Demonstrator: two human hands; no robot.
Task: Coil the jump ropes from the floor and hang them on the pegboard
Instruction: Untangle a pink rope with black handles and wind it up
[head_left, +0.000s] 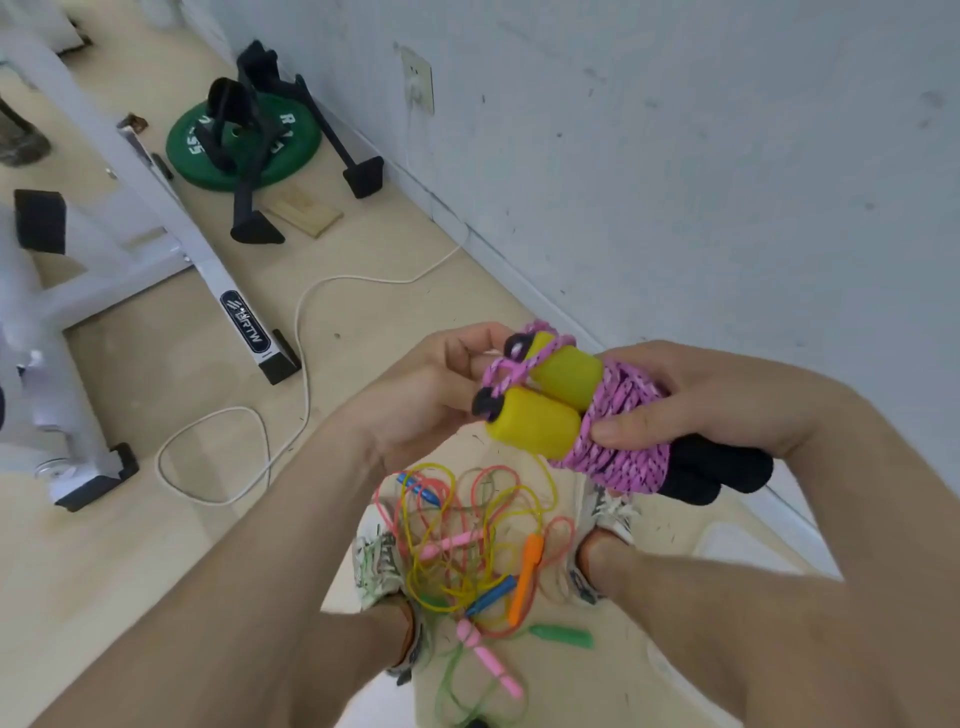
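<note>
Above floor tangle (467, 551) | 1 pink rope (623, 457), 2 yellow handles (535, 426) | right hand (727, 400) grips it, left hand (426, 400) pinches it

Scuffed pale wall (675, 156) right, beige floor (156, 545) below; white equipment frame (171, 218) at left, green weight plate (296, 150) under black stands (244, 208) by the wall, white cable (301, 332) snaking from the socket (418, 80).

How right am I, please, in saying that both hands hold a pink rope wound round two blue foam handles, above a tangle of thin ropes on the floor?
Not quite: the head view shows the handles are yellow, not blue. The rest stands: left hand and right hand hold the pink rope above the tangle of thin ropes.
</note>
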